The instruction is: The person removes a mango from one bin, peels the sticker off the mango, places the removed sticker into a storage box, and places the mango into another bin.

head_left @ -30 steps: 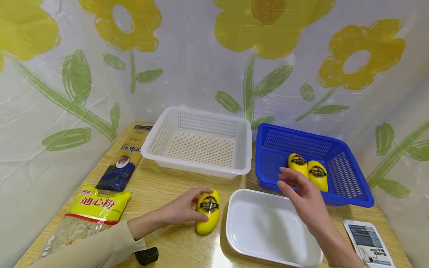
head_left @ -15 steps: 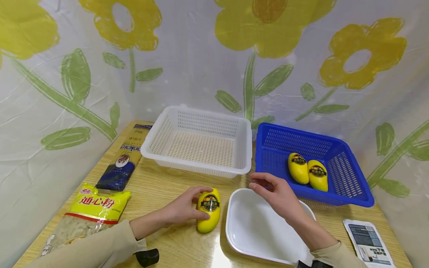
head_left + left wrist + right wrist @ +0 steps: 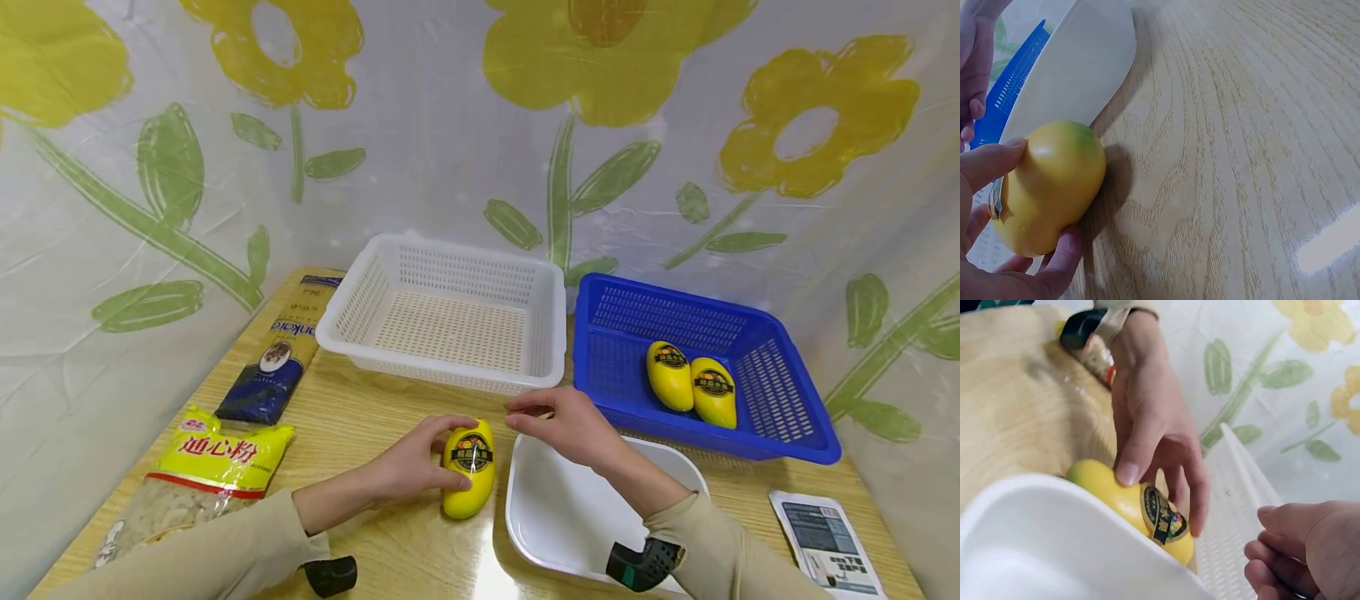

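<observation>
Flower-printed cloth around a wood-grain table, one mango in the left hand

Pale cloth (image 3: 420, 167) with big yellow blooms hangs beyond both hands and along either side. Light grain covers the table (image 3: 420, 542), with a bright patch of glare (image 3: 495, 571) between the left sleeve (image 3: 217, 533) and the right sleeve (image 3: 727, 550).

From where I stand, the person's left hand (image 3: 411, 462) grasps a yellow mango (image 3: 469, 487), thumb on the near side, dark label facing up. The right hand (image 3: 566, 427) holds nothing; its fingers bend loosely over the far corner of the white tray (image 3: 555, 517), pointing towards the mango.

Only a narrow strip of wood separates the gripped mango from the tray's rim; a wider one lies between the left hand and the white basket (image 3: 450, 329) beyond it. Past the right hand, the blue basket (image 3: 615, 367) bears a second mango (image 3: 669, 377) and a third mango (image 3: 713, 393), side by side. Left of the left hand, a long packet (image 3: 277, 354) and a pasta bag (image 3: 213, 467) lie along the table's edge. To the right of the right sleeve is a flat packet (image 3: 828, 542), its small print unreadable.

The right forearm hides part of the tray, the left sleeve covers some of the pasta bag, and the table's near edge is cut off. Whether the gripped mango rests fully on the wood, I cannot tell.
</observation>
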The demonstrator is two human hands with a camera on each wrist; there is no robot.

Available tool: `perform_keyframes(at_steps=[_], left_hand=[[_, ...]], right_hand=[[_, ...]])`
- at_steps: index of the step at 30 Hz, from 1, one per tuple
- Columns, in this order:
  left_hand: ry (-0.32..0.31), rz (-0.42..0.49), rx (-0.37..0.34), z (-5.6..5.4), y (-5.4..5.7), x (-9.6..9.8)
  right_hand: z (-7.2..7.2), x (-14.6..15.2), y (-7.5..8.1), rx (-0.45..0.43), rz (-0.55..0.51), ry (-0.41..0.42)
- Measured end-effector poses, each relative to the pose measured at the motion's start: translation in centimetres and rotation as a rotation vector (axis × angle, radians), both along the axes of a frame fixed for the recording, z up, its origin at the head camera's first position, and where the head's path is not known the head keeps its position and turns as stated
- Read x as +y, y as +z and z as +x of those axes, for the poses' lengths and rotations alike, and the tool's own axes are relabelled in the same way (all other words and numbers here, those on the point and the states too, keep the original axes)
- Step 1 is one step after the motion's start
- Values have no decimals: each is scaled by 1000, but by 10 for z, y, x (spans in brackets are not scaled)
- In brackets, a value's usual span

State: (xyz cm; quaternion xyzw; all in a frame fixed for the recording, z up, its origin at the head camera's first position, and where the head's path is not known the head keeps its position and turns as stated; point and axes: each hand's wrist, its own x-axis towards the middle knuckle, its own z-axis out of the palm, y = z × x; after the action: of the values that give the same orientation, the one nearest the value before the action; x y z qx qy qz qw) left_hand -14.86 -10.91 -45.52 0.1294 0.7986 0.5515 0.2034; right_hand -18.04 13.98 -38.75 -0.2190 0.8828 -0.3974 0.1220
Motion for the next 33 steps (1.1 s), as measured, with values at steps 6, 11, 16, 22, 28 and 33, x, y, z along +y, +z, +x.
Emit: perform_keyframes(at_steps=[6,11,16,22,28,33], left_hand=[[15,7,-32,0,1,-1],[15,18,-37,-1,1,-1],[9,35,-32,-1,-1,-1],[-1,63,-37,-1,-1,-1],[-13,68,-32,-1,-3,0],[-6,71,-34,-2,-3,0]], right_hand=[[-7,-14,-5,87,83,83],[-9,-22,-8,123,97,152],[-13,-28,-14,124,103,197],[-13,-33,-20,103,131,203],[-14,-36,-22,121,170,179],[-14,-40,-21,116,191,161]])
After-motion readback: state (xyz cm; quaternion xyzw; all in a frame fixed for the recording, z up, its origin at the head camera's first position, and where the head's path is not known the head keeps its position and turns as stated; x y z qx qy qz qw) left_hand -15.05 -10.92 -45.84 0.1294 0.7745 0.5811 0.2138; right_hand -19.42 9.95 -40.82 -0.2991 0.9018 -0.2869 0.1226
